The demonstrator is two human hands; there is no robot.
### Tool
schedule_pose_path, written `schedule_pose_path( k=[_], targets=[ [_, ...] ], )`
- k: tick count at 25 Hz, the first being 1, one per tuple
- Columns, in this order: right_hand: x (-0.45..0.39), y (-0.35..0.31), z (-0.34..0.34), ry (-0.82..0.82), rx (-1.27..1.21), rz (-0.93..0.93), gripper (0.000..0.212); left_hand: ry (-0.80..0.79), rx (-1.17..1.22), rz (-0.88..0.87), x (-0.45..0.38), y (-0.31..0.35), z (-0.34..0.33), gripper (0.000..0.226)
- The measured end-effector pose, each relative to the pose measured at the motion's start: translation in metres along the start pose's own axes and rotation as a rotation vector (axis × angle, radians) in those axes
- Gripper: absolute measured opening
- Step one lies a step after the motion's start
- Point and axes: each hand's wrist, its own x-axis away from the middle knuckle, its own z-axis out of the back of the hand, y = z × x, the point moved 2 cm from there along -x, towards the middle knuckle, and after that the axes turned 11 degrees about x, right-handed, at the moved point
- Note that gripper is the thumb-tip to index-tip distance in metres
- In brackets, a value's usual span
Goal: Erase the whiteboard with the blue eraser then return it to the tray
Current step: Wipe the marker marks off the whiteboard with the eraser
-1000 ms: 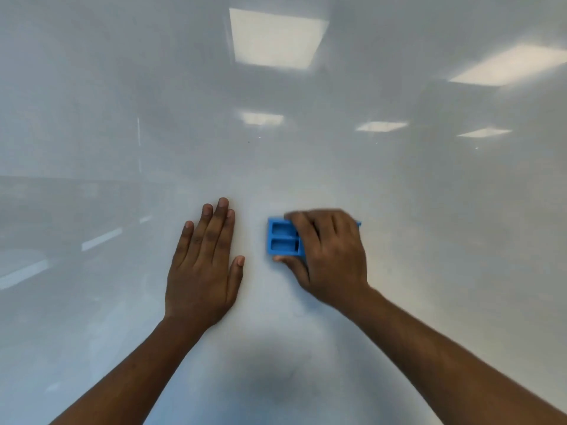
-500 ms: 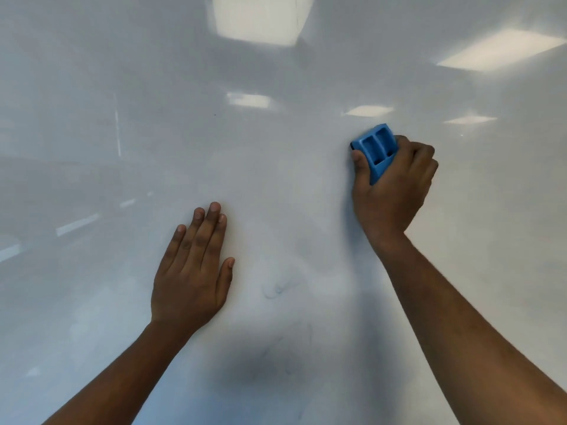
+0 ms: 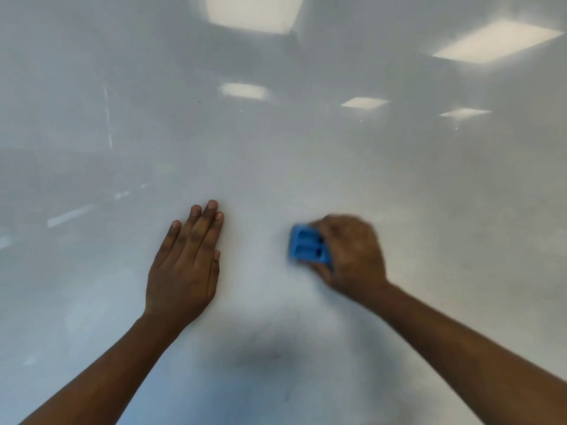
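Note:
The whiteboard (image 3: 306, 154) fills the whole view, glossy and reflecting ceiling lights. My right hand (image 3: 352, 256) grips the blue eraser (image 3: 306, 245) and presses it flat against the board at centre right; hand and eraser are motion-blurred. The eraser's ribbed plastic back with two recesses faces me. My left hand (image 3: 187, 265) lies flat on the board to the left of the eraser, fingers together and extended, holding nothing. Faint smudged marker traces (image 3: 273, 348) remain low on the board between my forearms. No tray is in view.
Reflections of ceiling light panels (image 3: 251, 10) show across the upper board. A dark shadow falls on the board's lower middle. No edges of the board or other objects are visible.
My right hand swept the eraser from centre up to the upper right, then back down and left to centre right. My left hand stayed flat on the board.

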Motion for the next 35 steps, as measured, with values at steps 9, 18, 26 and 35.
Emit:
schedule_pose_path(
  k=[9,18,26,35],
  targets=[
    [0.037,-0.023,-0.016,0.051,0.038,-0.557,0.06,-0.067,-0.001,-0.004,0.065,0.014,-0.016,0.066],
    [0.005,-0.004,-0.001,0.005,-0.022,-0.611,0.065,-0.071,0.004,0.047,0.039,-0.015,0.006,0.073],
    [0.034,-0.13,-0.016,0.002,-0.018,-0.169,0.053,-0.011,0.0,0.048,0.047,-0.019,-0.003,0.065],
    [0.09,-0.073,-0.008,-0.067,-0.082,-0.502,0.055,-0.097,-0.015,0.064,0.159,0.002,-0.015,0.07]
  ],
)
